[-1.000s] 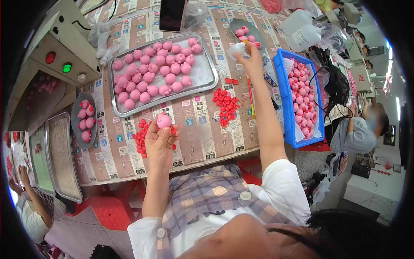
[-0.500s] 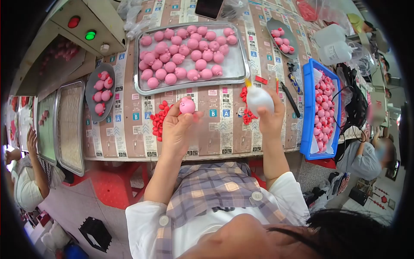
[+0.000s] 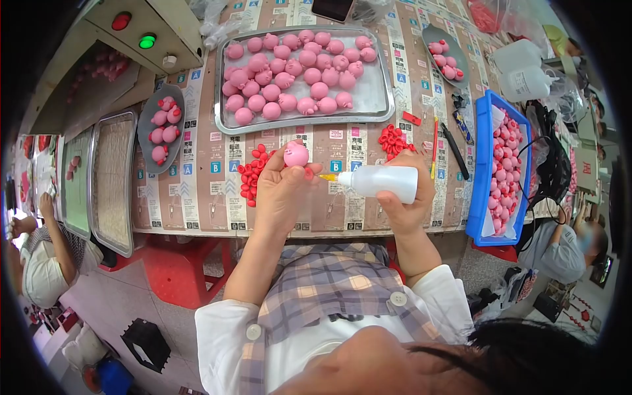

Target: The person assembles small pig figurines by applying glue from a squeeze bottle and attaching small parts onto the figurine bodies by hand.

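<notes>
Between the fingers of my left hand [image 3: 279, 191] is a round pink ball figure [image 3: 296, 153] with small raised features. Something small and reddish shows by its fingertips, too small to make out. My right hand [image 3: 411, 207] is wrapped round a white squeeze bottle [image 3: 385, 182], tilted sideways. The bottle's yellow nozzle [image 3: 328, 177] points left, close to my left fingertips; whether it touches anything I cannot tell. One pile of small red pieces [image 3: 253, 174] lies beside my left hand, and another red pile [image 3: 394, 141] lies just beyond the bottle.
A metal tray [image 3: 316, 123] of pink balls stands behind my hands. Grey dishes [image 3: 179, 99] [image 3: 431, 36] hold balls with red parts, as does the blue crate [image 3: 480, 164] at right. A black pen-like tool [image 3: 454, 151] lies near the crate. Co-workers sit at both sides.
The squeeze bottle has swung from nearly upright to sideways, its nozzle now near my left fingertips. My left hand with the pink ball has shifted slightly right; the whole view has shifted a little.
</notes>
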A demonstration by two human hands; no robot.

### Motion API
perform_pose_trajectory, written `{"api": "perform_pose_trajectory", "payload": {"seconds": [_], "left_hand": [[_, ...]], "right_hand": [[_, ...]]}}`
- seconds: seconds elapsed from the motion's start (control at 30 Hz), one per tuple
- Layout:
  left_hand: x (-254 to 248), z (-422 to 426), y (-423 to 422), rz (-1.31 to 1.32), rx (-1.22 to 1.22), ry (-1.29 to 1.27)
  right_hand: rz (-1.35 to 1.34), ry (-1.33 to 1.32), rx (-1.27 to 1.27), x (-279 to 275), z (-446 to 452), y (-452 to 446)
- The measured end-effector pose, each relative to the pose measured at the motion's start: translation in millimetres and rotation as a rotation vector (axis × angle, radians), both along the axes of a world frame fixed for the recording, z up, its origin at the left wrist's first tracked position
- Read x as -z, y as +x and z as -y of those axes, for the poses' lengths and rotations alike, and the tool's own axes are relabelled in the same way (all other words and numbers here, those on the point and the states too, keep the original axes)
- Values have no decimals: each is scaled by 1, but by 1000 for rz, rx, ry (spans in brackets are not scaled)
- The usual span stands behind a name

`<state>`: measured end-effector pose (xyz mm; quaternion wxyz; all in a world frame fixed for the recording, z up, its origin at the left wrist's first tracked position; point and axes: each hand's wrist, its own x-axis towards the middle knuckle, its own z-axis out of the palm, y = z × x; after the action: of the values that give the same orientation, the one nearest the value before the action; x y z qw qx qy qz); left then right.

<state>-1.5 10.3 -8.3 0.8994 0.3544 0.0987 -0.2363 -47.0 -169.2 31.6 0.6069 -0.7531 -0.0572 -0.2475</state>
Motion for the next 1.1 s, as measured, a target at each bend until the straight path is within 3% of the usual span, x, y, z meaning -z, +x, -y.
{"api": "perform_pose_trajectory", "payload": {"seconds": [0.43,0.93,1.1], "left_hand": [[0,0,-1,12,-38,35],[-1,3,-2,83,-25,82],[0,3,-2,84,-15,85]], "right_hand": [[-21,-153,-1,-3,-1,3],[-55,-161,-3,-7,0,3],[-105,-47,13,-7,2,1]]}}
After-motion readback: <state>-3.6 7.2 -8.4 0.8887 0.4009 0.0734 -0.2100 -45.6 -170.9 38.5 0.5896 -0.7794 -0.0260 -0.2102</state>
